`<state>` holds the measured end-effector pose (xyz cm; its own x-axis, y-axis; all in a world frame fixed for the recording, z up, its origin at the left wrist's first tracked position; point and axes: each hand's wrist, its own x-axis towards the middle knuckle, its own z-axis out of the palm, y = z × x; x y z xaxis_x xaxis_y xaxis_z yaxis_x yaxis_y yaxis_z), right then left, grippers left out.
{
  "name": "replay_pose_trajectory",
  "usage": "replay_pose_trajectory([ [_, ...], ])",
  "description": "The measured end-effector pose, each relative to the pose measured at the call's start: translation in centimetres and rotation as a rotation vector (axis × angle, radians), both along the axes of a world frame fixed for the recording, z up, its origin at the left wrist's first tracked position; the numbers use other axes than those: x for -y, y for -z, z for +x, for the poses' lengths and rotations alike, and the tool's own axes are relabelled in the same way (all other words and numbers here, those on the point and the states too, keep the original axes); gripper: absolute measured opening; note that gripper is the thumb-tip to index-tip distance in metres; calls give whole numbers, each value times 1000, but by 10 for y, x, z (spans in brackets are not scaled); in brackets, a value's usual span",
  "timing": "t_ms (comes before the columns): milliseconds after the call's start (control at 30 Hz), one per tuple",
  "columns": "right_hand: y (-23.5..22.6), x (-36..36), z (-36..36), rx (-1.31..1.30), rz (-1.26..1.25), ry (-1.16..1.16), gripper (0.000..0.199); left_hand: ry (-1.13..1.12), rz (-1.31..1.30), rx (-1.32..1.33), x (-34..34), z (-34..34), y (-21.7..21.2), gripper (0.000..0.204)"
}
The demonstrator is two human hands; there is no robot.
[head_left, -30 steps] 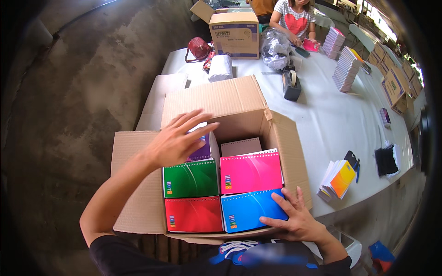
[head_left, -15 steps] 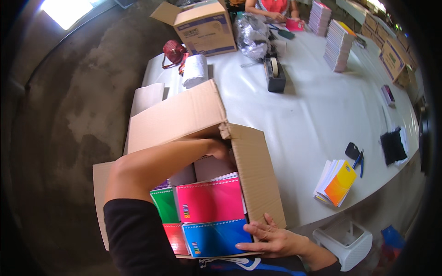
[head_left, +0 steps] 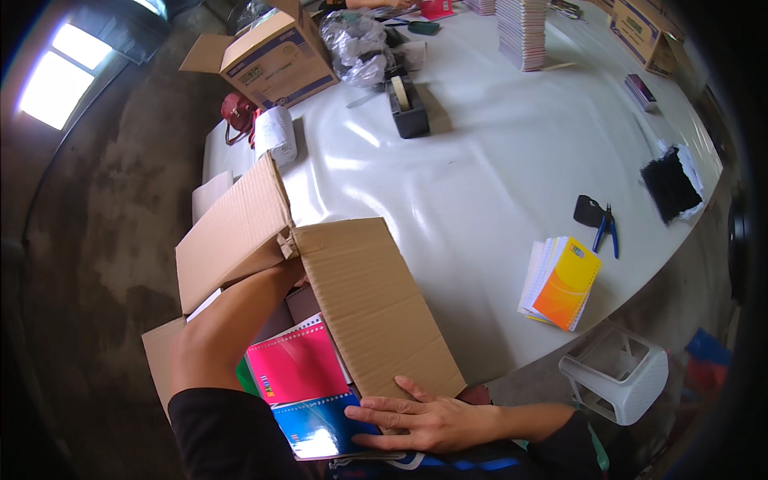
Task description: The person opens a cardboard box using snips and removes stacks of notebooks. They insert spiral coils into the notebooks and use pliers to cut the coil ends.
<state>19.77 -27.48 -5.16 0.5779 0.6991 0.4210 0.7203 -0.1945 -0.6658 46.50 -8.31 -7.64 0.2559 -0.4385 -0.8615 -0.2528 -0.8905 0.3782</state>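
Observation:
An open cardboard box stands before me with its flaps folded outward. Inside lie spiral notebooks, among them a pink notebook, a blue notebook and a partly covered green notebook. My left arm reaches into the far part of the box. Little of my left hand shows beneath the flaps, and its fingers are hidden. My right hand rests at the box's near right edge, fingers stretched and apart, their tips over the blue notebook and the flap's lower end.
On the white-covered table lie yellow-orange notebooks, blue-handled pliers, black threadlike material and a tape dispenser. A tall notebook stack and another carton stand farther back. A white stool is right of the table.
The view has shifted, so the box and table things sit farther left and mostly higher. My left hand is deeper under the far flaps; my right hand stays at the box's near right edge.

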Motion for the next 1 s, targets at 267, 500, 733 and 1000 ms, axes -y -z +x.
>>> replay_pose_trajectory([
  [267,7,-3,-3,18,117,-38,38,-17,-27,85,-3,-6,-9,54],
  [500,16,-6,-7,33,160,-21,43,-52,-79,190,-13,-15,-15,55],
  [733,18,-4,-6,-49,213,-52,46,-65,-160,195,-15,-15,-13,56],
  [1000,15,-5,-6,-91,194,-76,48,-100,-187,140,-41,-28,-23,57],
])
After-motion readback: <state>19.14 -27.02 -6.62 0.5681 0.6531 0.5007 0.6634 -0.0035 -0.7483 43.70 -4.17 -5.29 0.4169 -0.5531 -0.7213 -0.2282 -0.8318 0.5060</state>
